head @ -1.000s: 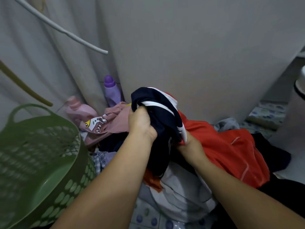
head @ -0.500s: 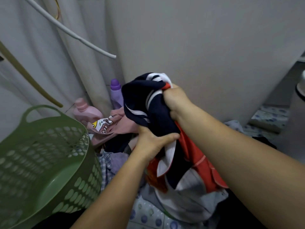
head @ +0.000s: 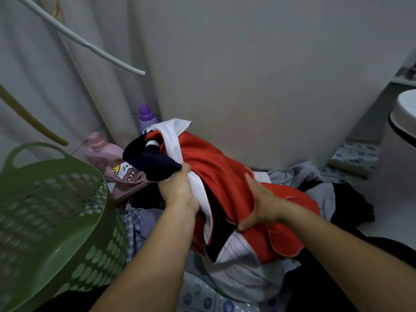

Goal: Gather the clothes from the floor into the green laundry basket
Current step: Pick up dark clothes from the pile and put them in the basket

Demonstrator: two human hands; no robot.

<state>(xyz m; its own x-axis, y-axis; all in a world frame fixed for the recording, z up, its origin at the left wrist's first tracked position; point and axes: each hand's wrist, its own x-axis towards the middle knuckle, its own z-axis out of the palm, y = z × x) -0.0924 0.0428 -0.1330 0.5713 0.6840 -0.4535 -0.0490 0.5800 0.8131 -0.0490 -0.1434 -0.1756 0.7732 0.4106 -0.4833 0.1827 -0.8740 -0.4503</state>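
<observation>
Half a second ago the right hand (head: pixel 262 204) was raised high with the navy cloth; now it has dropped and clamps the red garment (head: pixel 216 167) from the right, while the left hand (head: pixel 177 188) stays clenched on the navy and white folds. The bundle is bunched between them, lifted off the floor pile. The green laundry basket (head: pixel 51 199) waits empty, tilted, at the left, so the carry across probably comes next.
</observation>
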